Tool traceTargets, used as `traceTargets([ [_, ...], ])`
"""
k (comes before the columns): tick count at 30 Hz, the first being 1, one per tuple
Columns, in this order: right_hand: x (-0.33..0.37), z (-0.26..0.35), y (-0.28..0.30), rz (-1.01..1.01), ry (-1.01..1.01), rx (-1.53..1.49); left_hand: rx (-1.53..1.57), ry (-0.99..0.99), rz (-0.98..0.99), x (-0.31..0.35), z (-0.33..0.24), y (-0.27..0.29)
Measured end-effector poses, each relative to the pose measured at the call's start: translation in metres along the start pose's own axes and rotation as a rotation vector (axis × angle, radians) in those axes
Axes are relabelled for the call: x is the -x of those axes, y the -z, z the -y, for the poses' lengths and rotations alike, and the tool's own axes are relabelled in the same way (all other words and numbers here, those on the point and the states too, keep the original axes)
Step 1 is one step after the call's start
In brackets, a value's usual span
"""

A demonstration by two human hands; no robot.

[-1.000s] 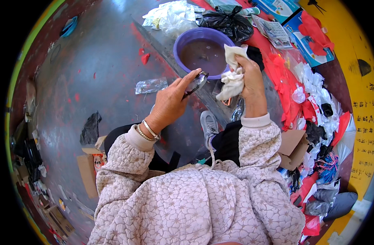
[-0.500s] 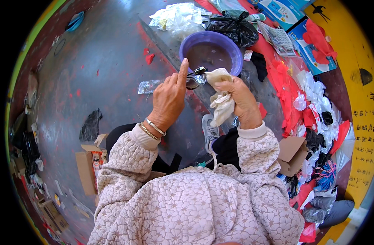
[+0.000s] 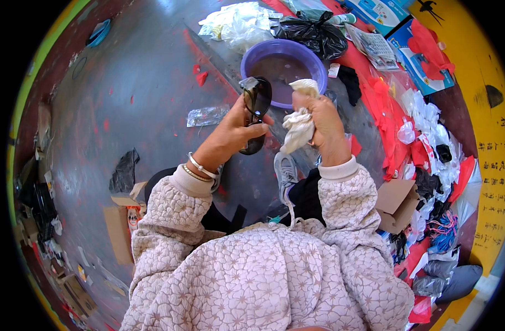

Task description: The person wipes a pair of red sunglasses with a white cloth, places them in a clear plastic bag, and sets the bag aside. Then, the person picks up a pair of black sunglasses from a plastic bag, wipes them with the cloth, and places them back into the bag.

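A pair of dark sunglasses (image 3: 259,98) is in my left hand (image 3: 227,135), turned so that one lens stands above the other. My thumb lies across the middle of the frame, and some fingers are hidden behind it. A bunched cream-white cloth (image 3: 298,128) is gripped in my right hand (image 3: 327,124), its upper end poking out past the fingers and its lower end hanging down. The two hands are apart, and the cloth does not touch the glasses. Just beyond both hands stands a purple basin (image 3: 323,71) with murky brownish water in it.
Clear crinkled plastic (image 3: 207,116) lies on the grey floor left of the basin. Behind the basin are a black plastic bag (image 3: 313,36) and white bags (image 3: 236,25). Red cloth (image 3: 382,118) and heaped scraps run along the right. An opened cardboard box (image 3: 397,204) sits by my right elbow.
The sunglasses have turned from lying crosswise to standing upright in my left hand, whose raised forefinger has come down. The cloth has come away from the glasses with my right hand.
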State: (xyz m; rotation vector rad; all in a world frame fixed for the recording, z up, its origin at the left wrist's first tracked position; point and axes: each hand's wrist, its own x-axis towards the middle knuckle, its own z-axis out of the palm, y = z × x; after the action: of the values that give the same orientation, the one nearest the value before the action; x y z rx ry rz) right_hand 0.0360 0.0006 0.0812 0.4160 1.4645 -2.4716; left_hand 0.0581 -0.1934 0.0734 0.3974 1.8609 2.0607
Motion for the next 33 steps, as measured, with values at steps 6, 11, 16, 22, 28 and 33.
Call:
traceTargets([
  [6, -0.012, 0.014, 0.022, -0.117, 0.162, -0.015, 0.872, 0.167, 0.116, -0.001, 0.000, 0.012],
  [11, 0.002, 0.024, -0.003, -0.031, 0.215, -0.041, 0.916, 0.229, -0.057, -0.011, 0.005, 0.013],
  [16, 0.012, 0.000, -0.047, 0.003, 0.504, 0.498, 0.776, 0.326, -0.206, -0.015, 0.009, -0.004],
  [22, 0.013, -0.039, -0.061, 0.153, 0.917, 1.394, 0.935, 0.273, -0.256, -0.026, 0.025, 0.011],
  [28, 0.018, -0.017, -0.020, 0.363, 0.605, 1.094, 0.962, 0.148, -0.423, -0.028, 0.013, 0.029],
  [33, 0.012, 0.006, -0.018, -0.043, 0.625, 0.715, 0.978, 0.207, -0.395, -0.030, 0.010, 0.021],
])
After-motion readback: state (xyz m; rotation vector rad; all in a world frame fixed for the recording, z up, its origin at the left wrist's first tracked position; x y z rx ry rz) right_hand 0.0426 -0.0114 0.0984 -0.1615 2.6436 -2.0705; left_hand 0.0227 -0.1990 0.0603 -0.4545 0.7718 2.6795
